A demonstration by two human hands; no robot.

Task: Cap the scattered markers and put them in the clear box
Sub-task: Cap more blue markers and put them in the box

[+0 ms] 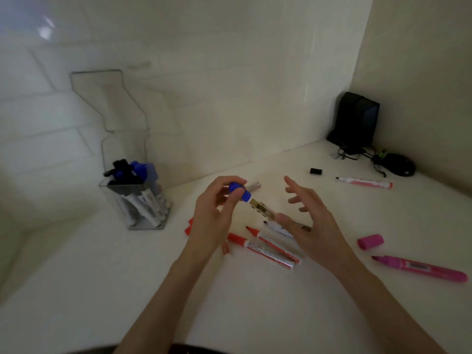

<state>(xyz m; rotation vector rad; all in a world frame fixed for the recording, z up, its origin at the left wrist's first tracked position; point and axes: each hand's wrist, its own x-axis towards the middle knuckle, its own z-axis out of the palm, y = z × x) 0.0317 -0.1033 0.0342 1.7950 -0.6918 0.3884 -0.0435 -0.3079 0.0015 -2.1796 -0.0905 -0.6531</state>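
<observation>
White table (76,277) fills the corner. Your left hand (217,210) pinches the blue-capped marker (260,206) at its cap, above the table. Your right hand (309,223) has its fingers spread open, with the thumb near the marker's other end. The clear box (108,194) stands well apart, on the left.

Bare forearms; slim, long-fingered hands (212,215) (311,226)

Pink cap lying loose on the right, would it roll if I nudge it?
The pink cap lies on its side and looks rounded, so a nudge would probably roll it across the smooth table. Small and plastic-looking, it is likely stiff, light and easy to pinch.
</observation>
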